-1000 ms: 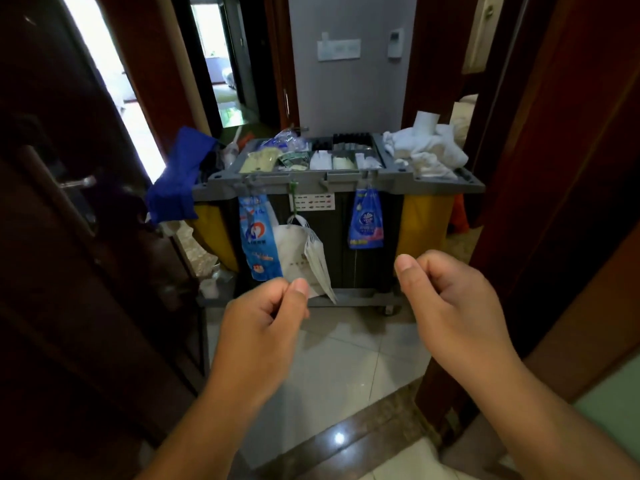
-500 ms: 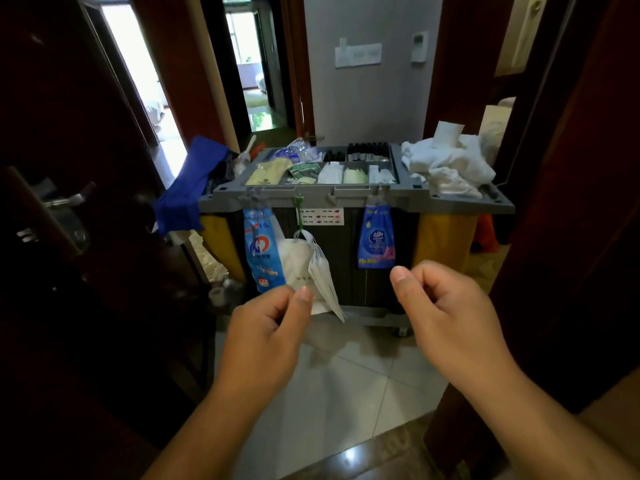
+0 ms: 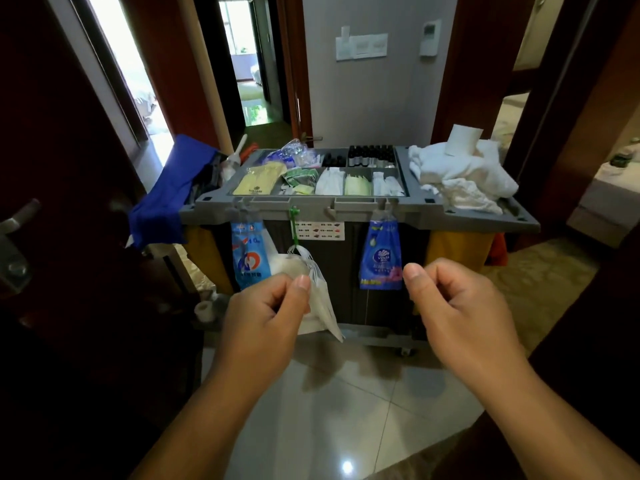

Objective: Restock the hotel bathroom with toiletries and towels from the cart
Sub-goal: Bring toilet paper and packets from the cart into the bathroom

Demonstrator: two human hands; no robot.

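The grey housekeeping cart (image 3: 360, 211) stands straight ahead in the doorway. Its top tray holds yellow packets (image 3: 256, 183), white sachets (image 3: 330, 181) and a row of small dark bottles (image 3: 370, 157). A heap of white towels (image 3: 460, 174) with a toilet roll (image 3: 464, 143) on it lies at the tray's right end. My left hand (image 3: 266, 313) and my right hand (image 3: 457, 306) hover in front of the cart's lower face, both loosely curled with thumb against forefinger and nothing visibly held. A white plastic bag (image 3: 322, 313) hanging from the cart shows just behind my left hand.
Two blue packets (image 3: 249, 254) (image 3: 381, 258) hang from the cart's front rim. A blue cloth (image 3: 173, 192) drapes over its left end. A dark door with a metal handle (image 3: 17, 220) is on my left, a dark door frame (image 3: 571, 133) on my right, and pale tiled floor (image 3: 346, 393) below.
The cart has grown larger and sits lower in view as I have come closer. Both hands keep the same curled pose in front of it.
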